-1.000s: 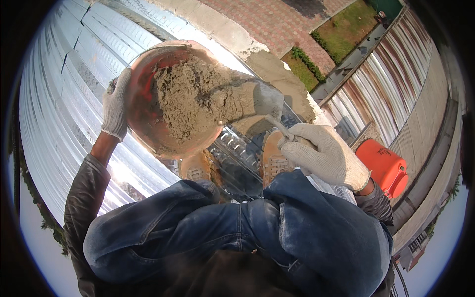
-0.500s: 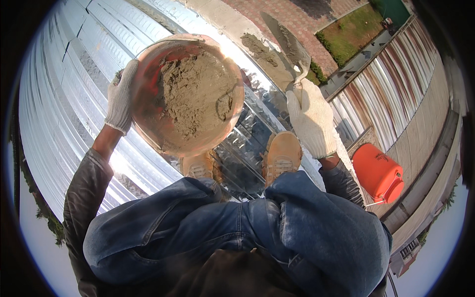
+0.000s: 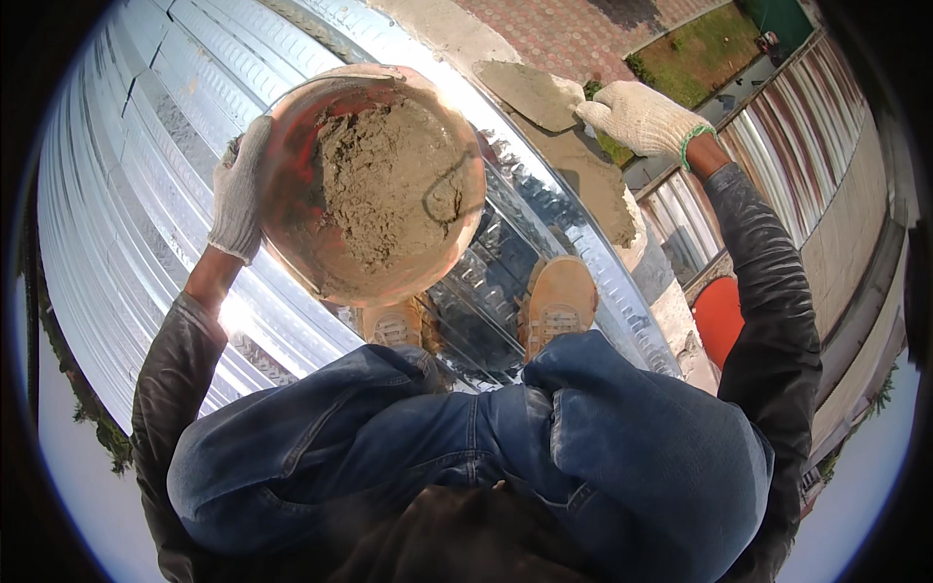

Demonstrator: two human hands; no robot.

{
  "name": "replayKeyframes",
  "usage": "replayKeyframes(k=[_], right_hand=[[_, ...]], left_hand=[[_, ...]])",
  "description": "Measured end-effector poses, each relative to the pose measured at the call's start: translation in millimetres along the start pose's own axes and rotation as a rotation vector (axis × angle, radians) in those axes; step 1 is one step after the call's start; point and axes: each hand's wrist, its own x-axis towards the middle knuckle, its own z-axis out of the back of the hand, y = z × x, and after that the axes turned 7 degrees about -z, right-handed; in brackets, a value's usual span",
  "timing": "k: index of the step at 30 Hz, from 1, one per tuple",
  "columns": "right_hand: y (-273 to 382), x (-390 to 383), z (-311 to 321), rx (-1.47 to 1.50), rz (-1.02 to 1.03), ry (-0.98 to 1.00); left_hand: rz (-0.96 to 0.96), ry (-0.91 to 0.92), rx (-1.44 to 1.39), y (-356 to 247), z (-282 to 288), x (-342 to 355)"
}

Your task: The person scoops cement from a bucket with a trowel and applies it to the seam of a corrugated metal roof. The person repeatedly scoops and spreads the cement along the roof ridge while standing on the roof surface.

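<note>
A reddish bucket (image 3: 292,233) coated with grey residue holds wet mortar (image 3: 379,175), and a loop of its handle lies on the mortar. My left hand (image 3: 239,185), in a white knit glove, is closed on the bucket's left rim. To the right my gloved right hand (image 3: 641,119) is closed on a trowel; its handle is hidden in the glove. The trowel's mortar-coated blade (image 3: 530,95) lies nearly flat over the top of a narrow wall. Spread mortar (image 3: 593,189) covers the wall top just nearer than the blade.
Shiny corrugated metal sheets (image 3: 146,253) slope away at left and run under my shoes (image 3: 559,301). Beyond the wall lie a lower paved yard (image 3: 544,34), grass (image 3: 700,58) and a rusty striped roof (image 3: 807,126). A red jug (image 3: 717,316) is partly behind my right arm.
My right hand has swung outward and away from me, turning the trowel flat over the wall top. More spread mortar shows there. My left hand stays on the bucket, which has barely shifted.
</note>
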Motion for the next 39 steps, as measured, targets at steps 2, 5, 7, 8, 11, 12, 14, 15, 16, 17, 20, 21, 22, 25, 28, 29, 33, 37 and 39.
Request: replayKeyframes(k=[2, 5, 7, 8, 11, 12, 14, 15, 16, 17, 20, 21, 22, 25, 28, 29, 33, 37, 39], right_hand=[[-20, -10, -15, 0.039, 0.014, -0.022], [-15, -23, -24, 0.061, -0.040, 0.049], [-15, -31, -29, 0.076, -0.079, 0.101], [-14, -37, -35, 0.137, -0.075, 0.090], [-29, -49, -55, 0.032, -0.053, 0.010], [-29, -53, -61, 0.039, -0.057, -0.023], [-35, -63, -75, 0.024, -0.064, -0.090], [-33, -67, -80, 0.020, -0.067, -0.124], [-33, -71, -84, 0.003, -0.060, -0.168], [-33, -67, -86, -0.022, -0.060, -0.211], [-23, -58, -87, -0.104, -0.049, -0.323], [-20, -54, -81, -0.113, -0.032, -0.368], [-12, -42, -74, -0.120, -0.024, -0.376], [5, 2, -53, -0.117, 0.039, -0.425], [13, 36, -36, -0.104, 0.059, -0.389], [8, 34, -34, -0.050, 0.061, -0.322], [-36, 18, -40, 0.025, 0.113, -0.173], [-65, -32, -57, 0.070, 0.104, -0.045], [-72, -52, -64, 0.073, 0.024, 0.053]], left_hand=[[0.004, -0.014, 0.007, -4, -11, -2], [0.010, -0.014, 0.063, 0, -3, -3], [-0.004, 0.000, 0.095, 5, 5, 2], [-0.016, 0.005, 0.107, 8, 10, 5], [-0.038, -0.008, 0.048, 7, -4, 5], [-0.045, -0.031, 0.022, 4, -6, 2], [-0.049, -0.006, 0.021, 3, -9, 1], [-0.051, 0.007, 0.024, 2, -8, 2], [-0.070, 0.001, 0.024, 4, -5, 3], [-0.088, -0.004, 0.025, 7, -3, 5], [-0.065, -0.034, 0.012, -2, -8, 0], [-0.038, -0.031, -0.004, -3, -16, -3], [-0.050, -0.023, 0.000, 0, -14, -2], [-0.073, 0.009, -0.002, 18, 2, 7], [-0.073, 0.014, 0.006, 13, 5, 6], [-0.079, 0.009, 0.014, 13, 1, 8], [-0.186, 0.028, 0.065, 21, 5, 13], [-0.067, 0.028, -0.005, 22, 14, 13], [-0.096, 0.022, 0.053, 25, 17, 14]])
